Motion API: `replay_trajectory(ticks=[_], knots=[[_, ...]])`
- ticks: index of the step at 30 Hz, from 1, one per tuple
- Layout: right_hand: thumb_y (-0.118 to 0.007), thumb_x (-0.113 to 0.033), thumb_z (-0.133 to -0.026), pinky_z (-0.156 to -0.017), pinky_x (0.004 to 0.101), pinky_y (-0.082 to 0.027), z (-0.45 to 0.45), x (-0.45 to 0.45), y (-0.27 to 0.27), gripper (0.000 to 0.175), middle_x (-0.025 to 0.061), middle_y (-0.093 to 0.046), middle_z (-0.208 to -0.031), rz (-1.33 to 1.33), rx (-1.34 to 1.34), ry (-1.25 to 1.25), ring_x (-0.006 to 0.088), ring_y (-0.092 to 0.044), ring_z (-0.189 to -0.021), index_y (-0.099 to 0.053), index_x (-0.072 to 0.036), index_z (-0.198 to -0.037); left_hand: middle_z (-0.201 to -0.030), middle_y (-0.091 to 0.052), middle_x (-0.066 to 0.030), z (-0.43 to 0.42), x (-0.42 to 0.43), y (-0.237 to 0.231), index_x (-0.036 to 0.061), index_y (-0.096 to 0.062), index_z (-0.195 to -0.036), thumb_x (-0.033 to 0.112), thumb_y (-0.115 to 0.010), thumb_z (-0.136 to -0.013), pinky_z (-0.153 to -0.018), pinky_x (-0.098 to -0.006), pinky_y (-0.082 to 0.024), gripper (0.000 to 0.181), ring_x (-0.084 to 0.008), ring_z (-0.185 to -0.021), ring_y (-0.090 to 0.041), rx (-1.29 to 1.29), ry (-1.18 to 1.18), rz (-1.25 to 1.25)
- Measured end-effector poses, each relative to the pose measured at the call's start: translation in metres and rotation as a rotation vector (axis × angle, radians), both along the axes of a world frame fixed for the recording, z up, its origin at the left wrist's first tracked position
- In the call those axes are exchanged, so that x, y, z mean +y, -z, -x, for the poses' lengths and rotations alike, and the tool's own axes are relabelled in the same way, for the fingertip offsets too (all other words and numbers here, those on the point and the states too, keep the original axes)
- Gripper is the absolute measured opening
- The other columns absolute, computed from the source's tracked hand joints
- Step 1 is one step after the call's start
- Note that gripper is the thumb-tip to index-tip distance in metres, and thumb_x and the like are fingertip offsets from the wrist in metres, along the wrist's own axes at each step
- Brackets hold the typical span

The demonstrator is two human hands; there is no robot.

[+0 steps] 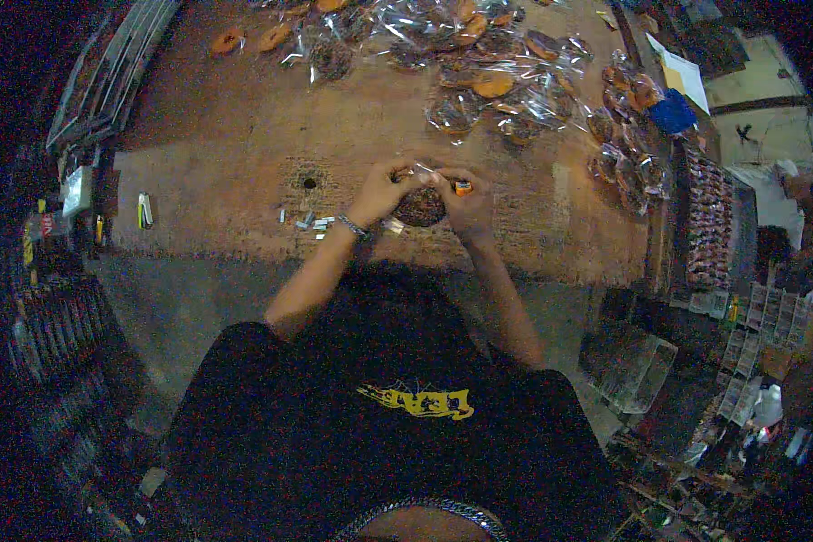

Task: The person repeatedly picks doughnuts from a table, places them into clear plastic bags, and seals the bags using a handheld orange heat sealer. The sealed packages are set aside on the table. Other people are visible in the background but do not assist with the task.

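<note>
At the near side of a worn wooden table, my left hand (385, 192) pinches the gathered top of a clear plastic bag (420, 169). Against it, my right hand (469, 209) grips the same gathered end, fingertips touching those of the left. A round, dark brown, rough-textured item (420, 209) shows below my fingers and appears to be inside the bag. Tucked in my right hand is a small orange object (463, 188), too covered to identify. A small pale scrap (394, 225) lies beside the round item. Several short silver strips, like staple sticks (324, 222), lie left of my left wrist.
Many clear-wrapped round brown items (501, 85) spread over the table's far side and right. A white-and-green stapler-like tool (145, 210) rests at left. A dark hole (309, 183) pierces the tabletop (230, 162). A blue object (672, 112) sits right; a clear bin (630, 369) stands below.
</note>
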State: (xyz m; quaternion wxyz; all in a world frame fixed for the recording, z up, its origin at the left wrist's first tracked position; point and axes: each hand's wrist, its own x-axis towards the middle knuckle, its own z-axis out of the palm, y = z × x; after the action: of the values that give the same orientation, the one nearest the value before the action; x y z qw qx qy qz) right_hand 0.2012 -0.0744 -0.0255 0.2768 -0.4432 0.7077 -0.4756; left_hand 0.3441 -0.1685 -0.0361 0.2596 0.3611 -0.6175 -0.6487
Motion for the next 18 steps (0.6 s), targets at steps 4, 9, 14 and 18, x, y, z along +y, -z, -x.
replay_trajectory(ticks=[4,9,14,18], knots=[[-0.074,-0.024,-0.076,-0.074,0.0336,-0.049,-0.004,-0.021,0.077,0.035,0.0142,-0.063,-0.105,-0.175,-0.115,0.086,0.0239,-0.060,-0.095,-0.065,-0.004,-0.104,-0.096,-0.066,-0.0066,-0.033,-0.041,0.003,0.0009,-0.062,-0.105,0.021,-0.067,-0.084,-0.077,-0.0268,-0.048,0.030,-0.0131,-0.086,-0.060,-0.006,-0.176,-0.342],[-0.076,-0.022,-0.070,-0.073,0.0333,-0.050,-0.041,-0.001,0.150,0.036,0.0142,-0.062,-0.104,-0.133,0.404,-0.050,0.0268,-0.061,-0.090,-0.067,-0.005,-0.101,-0.093,-0.065,-0.0040,-0.065,-0.074,-0.012,0.0017,-0.062,-0.104,0.022,-0.064,-0.086,-0.073,-0.0246,-0.047,0.027,-0.0100,-0.083,-0.058,-0.126,-0.232,-0.063],[-0.067,-0.009,-0.074,-0.066,0.0311,-0.048,-0.045,0.002,0.155,0.018,0.0118,-0.061,-0.094,-0.179,0.345,-0.029,0.0222,-0.059,-0.076,-0.068,-0.005,-0.092,-0.090,-0.064,-0.0025,-0.068,-0.074,-0.004,0.0036,-0.064,-0.103,0.022,-0.063,-0.087,-0.073,-0.0247,-0.046,0.024,-0.0103,-0.083,-0.057,-0.047,-0.171,-0.211],[-0.061,-0.007,-0.080,-0.062,0.0312,-0.047,-0.037,-0.014,0.117,0.009,0.0063,-0.060,-0.085,-0.127,-0.254,0.172,0.0173,-0.056,-0.070,-0.066,-0.004,-0.087,-0.089,-0.065,-0.0025,-0.067,-0.061,-0.001,0.0030,-0.064,-0.102,0.020,-0.063,-0.087,-0.074,-0.0265,-0.046,0.023,-0.0110,-0.081,-0.057,-0.201,-0.162,-0.118]])
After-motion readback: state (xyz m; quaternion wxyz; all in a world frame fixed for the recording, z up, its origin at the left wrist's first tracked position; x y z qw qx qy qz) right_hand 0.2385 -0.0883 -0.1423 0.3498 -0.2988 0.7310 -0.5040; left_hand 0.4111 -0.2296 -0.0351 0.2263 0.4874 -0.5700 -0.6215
